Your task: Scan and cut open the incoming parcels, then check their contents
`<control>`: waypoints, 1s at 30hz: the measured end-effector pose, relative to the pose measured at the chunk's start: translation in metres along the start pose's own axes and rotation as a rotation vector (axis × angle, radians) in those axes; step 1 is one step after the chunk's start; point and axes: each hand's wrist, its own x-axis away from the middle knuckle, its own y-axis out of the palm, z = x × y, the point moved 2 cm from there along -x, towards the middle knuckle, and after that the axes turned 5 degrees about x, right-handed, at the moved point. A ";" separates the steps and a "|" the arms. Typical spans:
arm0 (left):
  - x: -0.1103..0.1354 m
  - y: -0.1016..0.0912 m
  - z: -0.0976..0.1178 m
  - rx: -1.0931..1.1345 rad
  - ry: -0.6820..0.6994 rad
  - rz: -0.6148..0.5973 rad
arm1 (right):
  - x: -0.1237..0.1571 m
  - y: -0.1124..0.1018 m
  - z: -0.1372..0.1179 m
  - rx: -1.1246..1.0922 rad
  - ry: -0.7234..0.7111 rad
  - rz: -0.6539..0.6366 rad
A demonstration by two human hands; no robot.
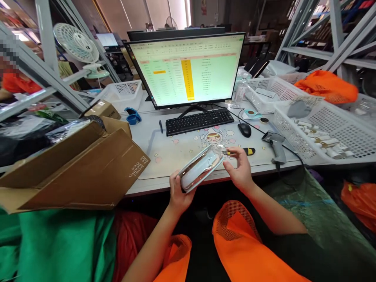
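My left hand [180,194] is closed around the lower end of a long, narrow, shallow box [202,168], tilted above the desk's front edge. Clear plastic and a pale flat item show inside it. At the far end of the box, the fingers of my right hand [241,168] are bent around a yellow-and-black utility knife [249,151], its thumb held apart below. The knife's handle sticks out behind my right hand; its blade is too small to make out. Crinkled clear film [219,148] lies at that end of the box.
Behind the hands stand a keyboard [199,122], mouse [244,130] and monitor [190,74]. A barcode scanner [276,147] and white baskets [323,154] with small items are at right. An open cardboard box [88,172] reaches over the desk's left edge. A fan [76,43] stands back left.
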 end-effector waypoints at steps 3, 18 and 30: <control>-0.013 -0.012 0.004 0.006 0.053 -0.084 | -0.003 -0.009 -0.023 0.208 -0.120 -0.128; 0.005 -0.030 -0.005 0.036 -0.067 -0.200 | -0.024 0.033 0.018 0.318 0.173 -0.706; 0.031 0.008 -0.057 0.625 -0.870 0.290 | -0.009 0.068 0.015 -0.195 0.325 -0.796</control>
